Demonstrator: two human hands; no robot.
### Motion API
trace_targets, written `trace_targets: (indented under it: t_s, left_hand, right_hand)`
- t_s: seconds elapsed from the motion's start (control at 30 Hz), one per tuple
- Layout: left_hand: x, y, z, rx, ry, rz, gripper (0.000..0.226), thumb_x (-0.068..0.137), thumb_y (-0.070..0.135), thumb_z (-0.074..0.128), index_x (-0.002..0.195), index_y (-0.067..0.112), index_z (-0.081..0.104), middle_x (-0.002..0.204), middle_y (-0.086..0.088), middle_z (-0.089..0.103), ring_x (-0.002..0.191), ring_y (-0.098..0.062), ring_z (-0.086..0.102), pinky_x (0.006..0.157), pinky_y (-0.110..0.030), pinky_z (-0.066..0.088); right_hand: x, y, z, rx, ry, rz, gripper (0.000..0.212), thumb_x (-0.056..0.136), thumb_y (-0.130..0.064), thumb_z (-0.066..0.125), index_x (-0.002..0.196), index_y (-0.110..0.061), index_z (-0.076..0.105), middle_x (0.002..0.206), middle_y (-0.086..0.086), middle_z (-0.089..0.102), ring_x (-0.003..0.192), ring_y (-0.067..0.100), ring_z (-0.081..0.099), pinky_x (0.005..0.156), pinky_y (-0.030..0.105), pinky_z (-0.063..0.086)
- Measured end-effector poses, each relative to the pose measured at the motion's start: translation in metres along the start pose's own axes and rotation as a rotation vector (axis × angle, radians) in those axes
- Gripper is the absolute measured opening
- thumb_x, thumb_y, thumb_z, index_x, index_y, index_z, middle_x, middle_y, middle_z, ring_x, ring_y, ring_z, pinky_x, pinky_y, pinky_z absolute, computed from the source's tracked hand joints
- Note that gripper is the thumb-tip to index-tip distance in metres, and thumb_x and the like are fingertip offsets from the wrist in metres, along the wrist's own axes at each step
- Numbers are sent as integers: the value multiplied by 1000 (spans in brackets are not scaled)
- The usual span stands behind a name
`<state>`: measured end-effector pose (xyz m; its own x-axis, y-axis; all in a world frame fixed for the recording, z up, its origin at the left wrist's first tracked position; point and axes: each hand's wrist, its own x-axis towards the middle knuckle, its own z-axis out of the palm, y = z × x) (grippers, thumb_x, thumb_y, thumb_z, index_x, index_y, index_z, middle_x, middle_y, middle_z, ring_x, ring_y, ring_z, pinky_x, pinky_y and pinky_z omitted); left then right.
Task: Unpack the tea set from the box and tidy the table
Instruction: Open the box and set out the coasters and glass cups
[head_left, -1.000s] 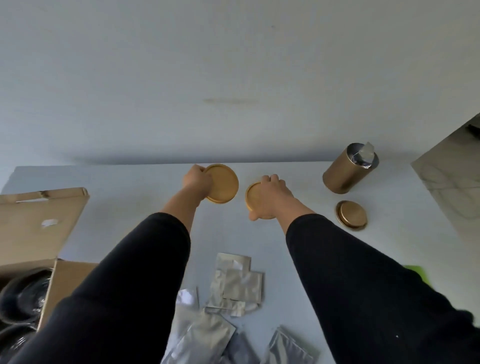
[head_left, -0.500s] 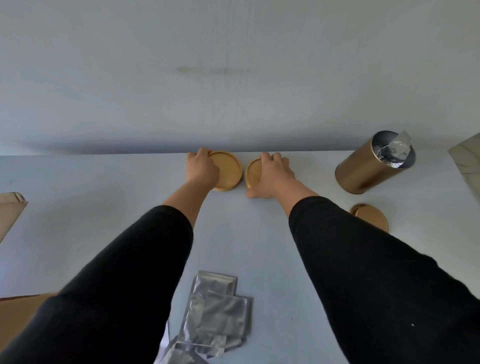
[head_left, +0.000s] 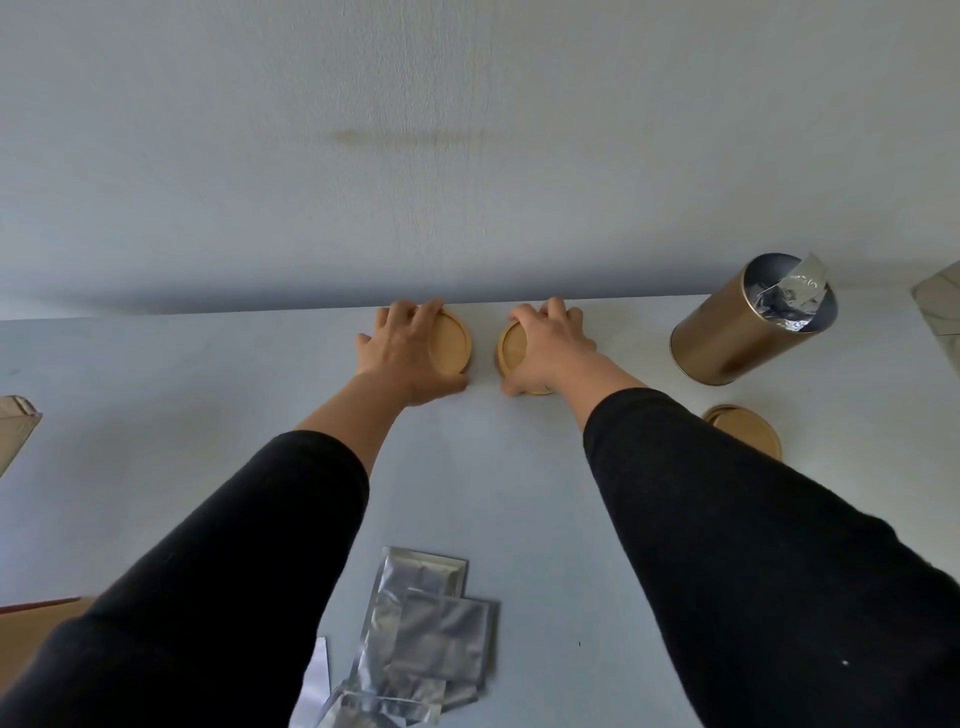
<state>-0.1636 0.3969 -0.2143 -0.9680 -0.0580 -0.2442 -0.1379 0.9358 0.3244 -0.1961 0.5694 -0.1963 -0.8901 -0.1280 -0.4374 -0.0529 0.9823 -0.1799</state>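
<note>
Both wooden coasters, left coaster (head_left: 451, 347) and right coaster (head_left: 514, 344), now sit flat at the surface's (head_left: 156, 415) far edge; left hand (head_left: 402, 356) and right hand (head_left: 551, 349) fingers curl over them. They have been pushed farther back; open room nearer.

My left hand (head_left: 402, 358) lies over one round wooden coaster (head_left: 451, 343) at the far edge of the pale desk (head_left: 208, 395), fingers (head_left: 415, 314) curled over its far rim and thumb at its near edge, while my right hand (head_left: 553, 348) covers a second coaster (head_left: 513, 344) just beside it in the same way. To the right stands an open gold tin (head_left: 737, 332) with crumpled foil (head_left: 789, 296) poking out of its mouth, its gold lid (head_left: 748, 428) lying flat nearer me, partly behind my black sleeve (head_left: 753, 545). Silver foil packets (head_left: 421, 634) lie heaped near me between my arms, and brown cardboard (head_left: 15, 431) shows at the left edge.
</note>
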Motion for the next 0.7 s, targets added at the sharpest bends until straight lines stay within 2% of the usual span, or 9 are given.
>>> trace_targets:
  t_s: [0.2,0.33,0.43,0.53,0.7]
  left_hand:
    - [-3,-3,1,-74,27,-2,97,63,45,78,144,26,28,144,-4,33,134,-28,30,104,-43,35]
    - [-8,-6,-2,-149,25,2,97,65,45,80,145,25,29,148,-3,32,138,-26,29,109,-40,33]
    - [-17,-8,-3,-197,62,-9,100,65,46,80,146,24,26,149,-4,32,139,-25,29,110,-38,32]
    - [-31,-8,-7,-215,111,-21,103,65,45,80,148,22,24,150,-5,31,140,-25,28,112,-38,31]
    - [-71,0,-7,-246,161,-34,102,65,41,81,147,20,24,148,-6,33,136,-25,31,107,-38,34]
  right_hand:
    - [1,1,1,-7,-14,-14,92,66,-26,76,143,-28,26,139,5,25,130,29,25,95,43,44]
    - [-4,3,1,11,-7,-27,102,70,-25,77,150,-27,14,147,6,23,135,30,23,102,44,39]
    - [-13,3,-3,17,30,-36,106,73,-25,76,152,-26,5,150,7,21,137,31,22,101,44,37]
    - [-28,2,-10,41,87,-36,105,73,-27,76,152,-22,6,150,7,22,137,31,22,102,45,37]
    - [-68,2,-6,94,170,3,103,66,-33,80,147,-16,18,143,9,28,132,31,28,97,42,42]
